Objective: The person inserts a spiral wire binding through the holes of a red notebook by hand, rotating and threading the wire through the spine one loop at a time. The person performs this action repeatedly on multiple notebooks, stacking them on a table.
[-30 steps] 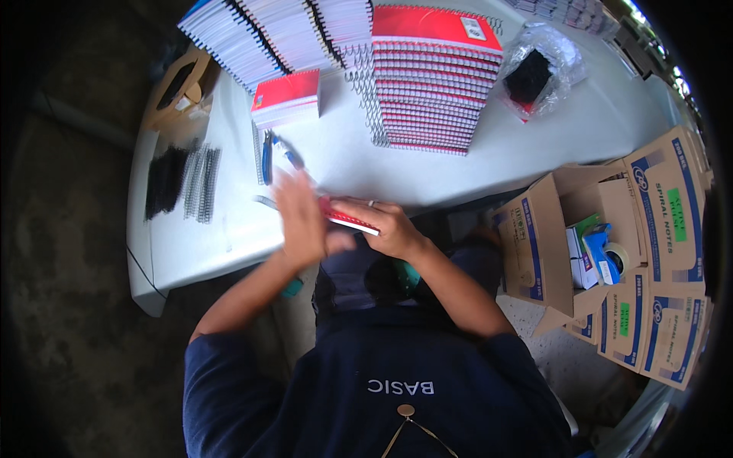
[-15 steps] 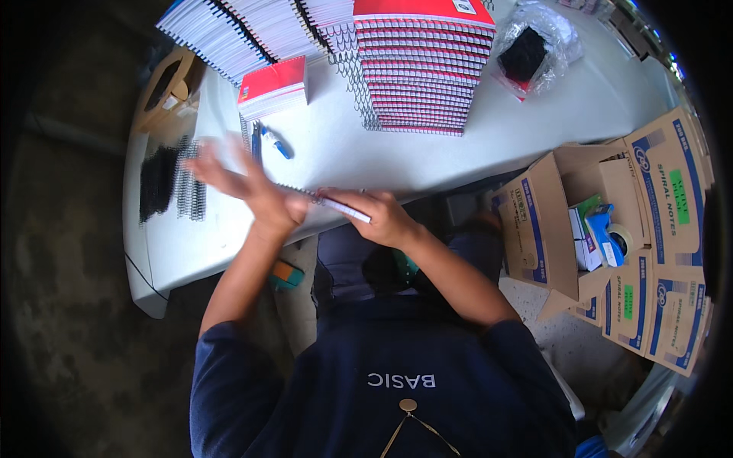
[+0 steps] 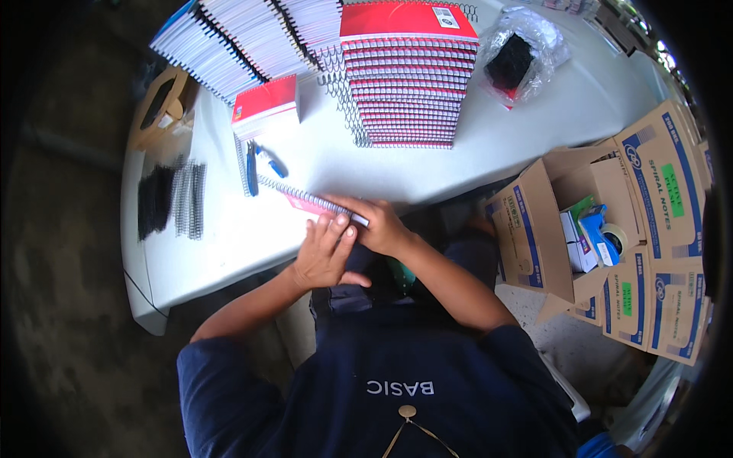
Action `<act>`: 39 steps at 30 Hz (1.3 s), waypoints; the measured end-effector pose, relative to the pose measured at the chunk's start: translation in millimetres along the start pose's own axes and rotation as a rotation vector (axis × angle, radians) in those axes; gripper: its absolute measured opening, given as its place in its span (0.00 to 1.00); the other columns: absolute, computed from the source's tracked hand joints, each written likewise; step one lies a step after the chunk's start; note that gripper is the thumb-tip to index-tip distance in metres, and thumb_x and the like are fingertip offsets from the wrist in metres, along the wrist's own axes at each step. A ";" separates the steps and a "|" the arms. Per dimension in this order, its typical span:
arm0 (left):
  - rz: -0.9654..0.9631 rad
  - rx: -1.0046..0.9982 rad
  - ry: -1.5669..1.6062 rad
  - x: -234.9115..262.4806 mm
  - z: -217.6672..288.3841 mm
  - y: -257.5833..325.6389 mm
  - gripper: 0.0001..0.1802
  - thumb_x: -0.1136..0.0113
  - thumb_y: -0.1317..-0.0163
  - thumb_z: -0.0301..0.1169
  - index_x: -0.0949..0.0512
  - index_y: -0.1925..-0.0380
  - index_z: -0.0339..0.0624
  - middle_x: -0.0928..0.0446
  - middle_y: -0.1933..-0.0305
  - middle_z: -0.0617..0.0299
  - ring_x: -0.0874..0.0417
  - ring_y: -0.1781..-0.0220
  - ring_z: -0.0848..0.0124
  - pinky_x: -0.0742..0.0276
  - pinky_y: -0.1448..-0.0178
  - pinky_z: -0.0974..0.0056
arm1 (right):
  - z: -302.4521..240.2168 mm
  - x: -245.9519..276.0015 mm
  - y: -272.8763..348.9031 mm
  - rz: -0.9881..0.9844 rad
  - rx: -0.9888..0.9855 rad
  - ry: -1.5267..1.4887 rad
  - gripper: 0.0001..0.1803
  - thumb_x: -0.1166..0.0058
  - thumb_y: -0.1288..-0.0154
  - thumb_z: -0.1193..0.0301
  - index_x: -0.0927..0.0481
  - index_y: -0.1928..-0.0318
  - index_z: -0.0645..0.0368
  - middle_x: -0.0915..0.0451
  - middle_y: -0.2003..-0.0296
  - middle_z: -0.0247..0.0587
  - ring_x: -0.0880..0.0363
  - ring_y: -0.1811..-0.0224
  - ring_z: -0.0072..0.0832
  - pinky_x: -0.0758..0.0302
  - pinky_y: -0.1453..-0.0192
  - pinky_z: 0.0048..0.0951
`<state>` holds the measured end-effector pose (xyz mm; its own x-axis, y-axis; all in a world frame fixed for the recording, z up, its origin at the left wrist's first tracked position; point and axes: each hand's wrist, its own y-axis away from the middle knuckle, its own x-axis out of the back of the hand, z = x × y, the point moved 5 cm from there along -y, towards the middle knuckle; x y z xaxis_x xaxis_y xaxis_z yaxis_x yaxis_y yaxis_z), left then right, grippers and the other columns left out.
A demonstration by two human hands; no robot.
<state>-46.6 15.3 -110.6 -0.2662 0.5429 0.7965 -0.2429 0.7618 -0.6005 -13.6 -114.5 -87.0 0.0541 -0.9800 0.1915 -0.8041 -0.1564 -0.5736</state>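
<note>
Both hands work on a red notebook with a metal spiral (image 3: 305,200) at the near edge of the white table (image 3: 458,153). My right hand (image 3: 378,225) grips the notebook's right end. My left hand (image 3: 324,252) lies flat against its near side, fingers together and pointing up to the spiral. Most of the notebook's cover is hidden behind the hands.
A tall stack of red spiral notebooks (image 3: 405,72) and fanned white ones (image 3: 229,38) stand at the back. A small red pad (image 3: 266,105), blue pliers (image 3: 252,168), loose black and metal spirals (image 3: 172,198) lie left. A plastic bag (image 3: 519,53) sits back right; open cardboard boxes (image 3: 611,221) stand right.
My left hand has come back from the far left of the table to the notebook and now rests against it. My right hand has kept its hold.
</note>
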 end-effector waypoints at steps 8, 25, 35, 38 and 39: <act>-0.075 0.204 0.057 -10.7 -5.6 -9.8 0.59 0.57 0.48 0.70 0.53 0.36 0.25 0.55 0.32 0.31 0.57 0.31 0.33 0.65 0.34 0.34 | 10.0 4.9 -16.3 -0.049 0.016 -0.108 0.18 0.46 0.43 0.75 0.26 0.50 0.60 0.20 0.59 0.48 0.20 0.59 0.44 0.24 0.58 0.34; -0.084 0.335 -0.207 25.3 -16.4 -75.2 0.27 0.43 0.43 0.43 0.29 0.45 0.44 0.34 0.41 0.51 0.37 0.36 0.55 0.59 0.34 0.48 | 35.5 7.9 -11.8 -0.056 -0.253 -0.344 0.16 0.47 0.46 0.76 0.22 0.54 0.59 0.20 0.63 0.55 0.19 0.60 0.45 0.25 0.59 0.34; -0.227 0.434 0.030 56.0 -38.1 -127.0 0.14 0.31 0.54 0.34 0.20 0.65 0.47 0.23 0.67 0.65 0.24 0.59 0.66 0.41 0.51 0.61 | 35.3 3.6 -14.8 -0.079 -0.342 -0.156 0.12 0.45 0.45 0.72 0.20 0.58 0.60 0.20 0.68 0.54 0.19 0.63 0.44 0.26 0.61 0.35; -0.339 0.402 0.074 50.5 -43.0 -120.9 0.12 0.31 0.55 0.35 0.19 0.69 0.47 0.22 0.66 0.65 0.24 0.60 0.67 0.41 0.51 0.61 | 46.0 0.3 -11.4 -0.086 -0.354 -0.053 0.12 0.45 0.44 0.71 0.20 0.60 0.62 0.20 0.70 0.53 0.19 0.66 0.43 0.26 0.62 0.37; -0.327 0.396 0.086 49.7 -41.4 -122.8 0.12 0.31 0.55 0.35 0.19 0.68 0.47 0.22 0.66 0.66 0.24 0.60 0.67 0.41 0.52 0.61 | 54.1 -0.2 -7.8 -0.082 -0.346 -0.007 0.12 0.45 0.44 0.71 0.20 0.61 0.63 0.20 0.70 0.53 0.19 0.67 0.43 0.27 0.62 0.38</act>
<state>8.6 -36.7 5.7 -0.0439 0.3391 0.9397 -0.6392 0.7133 -0.2872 24.7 -119.7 -125.6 0.1297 -0.9670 0.2192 -0.9499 -0.1846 -0.2522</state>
